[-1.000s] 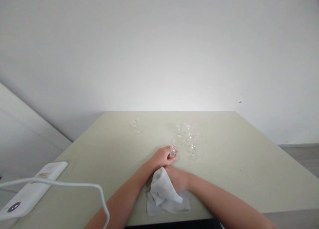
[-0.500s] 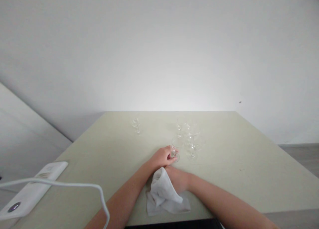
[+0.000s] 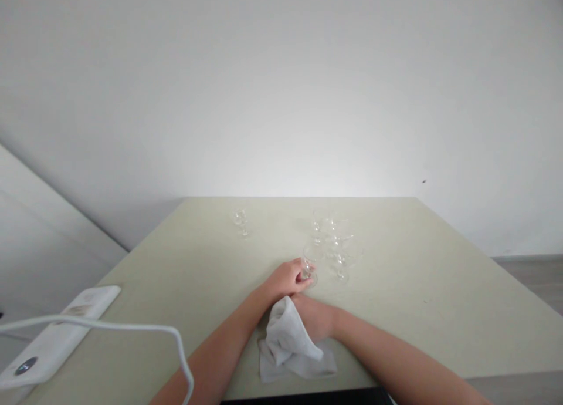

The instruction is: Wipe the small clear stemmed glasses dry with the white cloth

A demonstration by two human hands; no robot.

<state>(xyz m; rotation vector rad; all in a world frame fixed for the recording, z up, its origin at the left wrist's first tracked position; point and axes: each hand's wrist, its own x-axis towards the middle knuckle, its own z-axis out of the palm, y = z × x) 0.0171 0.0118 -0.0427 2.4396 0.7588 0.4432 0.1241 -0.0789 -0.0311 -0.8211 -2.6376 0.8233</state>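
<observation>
On the tabletop (image 3: 409, 311), my left hand (image 3: 288, 277) has its fingers curled round a glass (image 3: 311, 260), presumably light, slippery, fragile; best held by the stem. My right hand (image 3: 319, 318) meets a cloth (image 3: 288, 331); its grip I cannot tell.

Left grip (image 3: 288, 277) lies curled just beyond the right grip (image 3: 311, 317).
</observation>
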